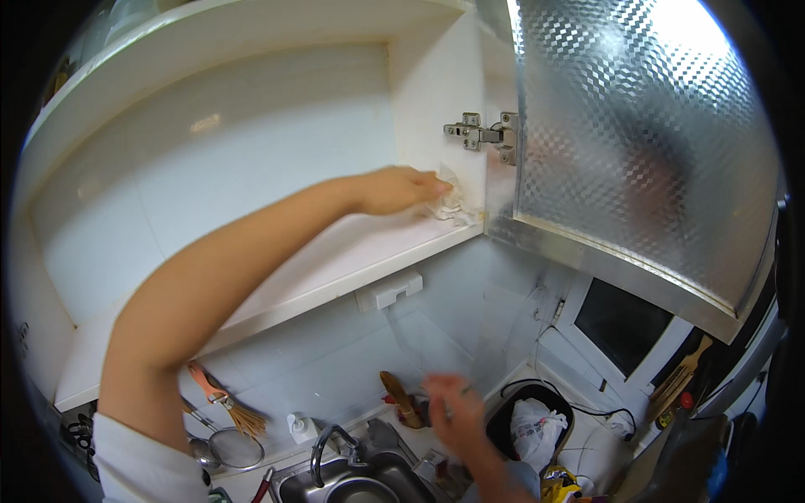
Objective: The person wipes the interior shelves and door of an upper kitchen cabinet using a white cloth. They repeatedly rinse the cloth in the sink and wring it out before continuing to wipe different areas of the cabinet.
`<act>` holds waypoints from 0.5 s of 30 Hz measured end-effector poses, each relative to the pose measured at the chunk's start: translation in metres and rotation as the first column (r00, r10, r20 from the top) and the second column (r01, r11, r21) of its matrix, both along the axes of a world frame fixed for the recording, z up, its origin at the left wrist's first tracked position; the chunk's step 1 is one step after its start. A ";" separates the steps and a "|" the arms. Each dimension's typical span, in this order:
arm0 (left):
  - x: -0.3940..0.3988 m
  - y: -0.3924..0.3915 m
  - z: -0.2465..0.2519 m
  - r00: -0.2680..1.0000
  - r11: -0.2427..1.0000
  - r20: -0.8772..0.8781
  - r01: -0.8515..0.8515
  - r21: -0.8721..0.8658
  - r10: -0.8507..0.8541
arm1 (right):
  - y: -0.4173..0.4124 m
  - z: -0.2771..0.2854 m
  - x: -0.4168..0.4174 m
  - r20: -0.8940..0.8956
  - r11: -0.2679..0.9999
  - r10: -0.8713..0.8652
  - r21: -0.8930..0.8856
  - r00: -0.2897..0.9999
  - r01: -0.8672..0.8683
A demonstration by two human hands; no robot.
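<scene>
My left hand (409, 187) reaches across a wall cabinet and presses a crumpled white tissue or cloth (449, 204) into the right front corner of its bottom shelf (352, 242). The wad touches the shelf and lies against the cabinet's right side wall (434, 88). Below the cabinet, my right hand (454, 405) hangs over the counter area, blurred. Its fingers look partly curled, and I cannot make out whether anything is in them. A patterned, metal-framed cabinet door (629, 144) stands swung out to the right on a steel hinge (481, 133).
Underneath are a steel sink (402, 468) with a curved faucet (324, 449), a soap dispenser (302, 429), a hanging strainer (237, 447) and a brush (220, 396). A black bin (500, 427) holding a white plastic bag (534, 427) stands right. The door's lower corner juts outward.
</scene>
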State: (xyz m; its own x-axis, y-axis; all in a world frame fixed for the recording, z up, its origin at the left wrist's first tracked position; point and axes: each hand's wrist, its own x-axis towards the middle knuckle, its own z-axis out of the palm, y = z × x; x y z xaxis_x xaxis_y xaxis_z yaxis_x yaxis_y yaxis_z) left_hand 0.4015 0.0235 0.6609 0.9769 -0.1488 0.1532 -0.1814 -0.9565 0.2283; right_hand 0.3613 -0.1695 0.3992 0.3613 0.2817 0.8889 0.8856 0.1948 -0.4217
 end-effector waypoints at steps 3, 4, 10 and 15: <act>-0.050 0.020 0.015 0.990 0.975 0.105 -0.112 0.191 0.093 | 0.008 0.101 0.024 0.213 0.997 -0.073 -0.012 0.974 0.077; -0.074 0.028 0.017 0.976 0.952 0.114 -0.207 0.225 0.186 | 0.021 0.129 0.033 0.304 0.995 -0.075 -0.034 0.950 0.089; -0.249 -0.010 -0.020 0.814 0.765 0.330 -0.570 0.300 0.478 | 0.055 0.199 0.099 0.575 0.545 -0.210 -0.602 0.790 0.583; -0.322 0.020 -0.060 0.620 0.615 0.443 -0.769 0.175 0.648 | 0.066 0.200 0.115 0.818 0.271 -0.210 -0.478 0.536 0.836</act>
